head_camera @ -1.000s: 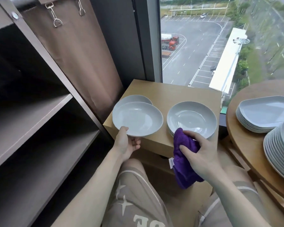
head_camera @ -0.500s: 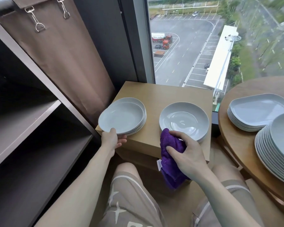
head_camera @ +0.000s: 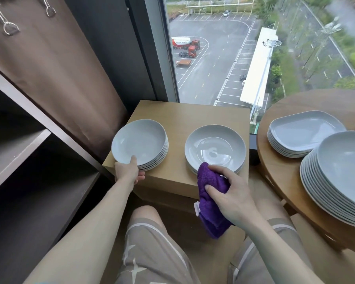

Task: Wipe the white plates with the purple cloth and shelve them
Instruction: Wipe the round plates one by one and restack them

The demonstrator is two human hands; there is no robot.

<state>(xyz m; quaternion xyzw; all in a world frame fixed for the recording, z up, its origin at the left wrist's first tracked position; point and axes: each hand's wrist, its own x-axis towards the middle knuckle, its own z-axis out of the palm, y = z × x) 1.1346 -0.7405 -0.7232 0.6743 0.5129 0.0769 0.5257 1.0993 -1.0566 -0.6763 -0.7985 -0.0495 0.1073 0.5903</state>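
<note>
Plates sit in two stacks on the square wooden table (head_camera: 193, 111): your left hand (head_camera: 128, 171) pinches the near rim of the left stack (head_camera: 140, 143), thumb on top, probably to square it. Your right hand (head_camera: 232, 193) grips the nubby purple cloth (head_camera: 210, 193) bunched against the glossy, shallow right stack (head_camera: 215, 149), likely next for wiping; the dark shelf (head_camera: 35, 181) waits at your left.

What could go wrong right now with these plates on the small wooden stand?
The left stack of plates sits at the wooden stand's near-left corner, where the left hand grips the top plate's rim; a tug might pull it off. The right hand holds the purple cloth against the right stack, near the front edge, so hard wiping could shift it.
</note>
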